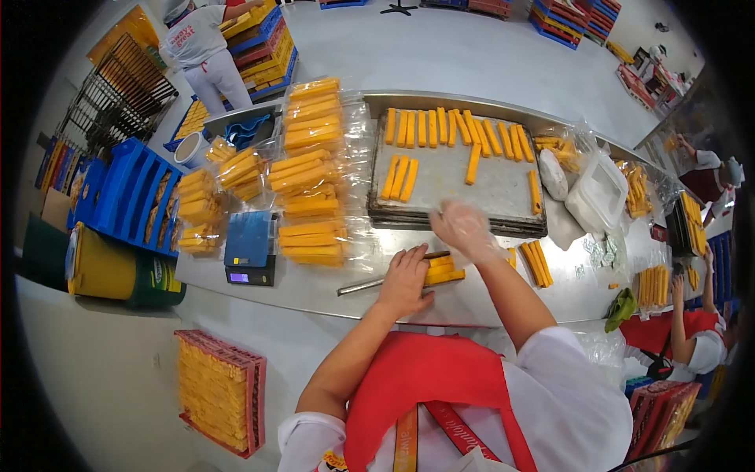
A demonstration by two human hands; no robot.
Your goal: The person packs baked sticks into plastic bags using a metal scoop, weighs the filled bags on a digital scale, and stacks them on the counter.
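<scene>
My left hand (405,283) is bare and lies fingers outstretched at the left end of a few yellow baked sticks (445,275) near the table's front edge. Partly under it runs a long metal tool (362,286); a dark strip (437,254) shows past the fingers, and whether they are one piece is hidden. My right hand (466,230), in a clear plastic glove, is blurred over the front edge of the baking tray (440,197); its fingers cannot be made out. Several sticks (432,128) line the tray's far side, with one stick (473,164) lying apart.
Bagged sticks (311,177) stack on the left, beside a blue-topped scale (248,244). At right stand a white tub (598,193) and more bagged sticks (635,189). Co-workers are at the upper left (200,47) and right (692,330). A filled crate (220,389) sits on the floor.
</scene>
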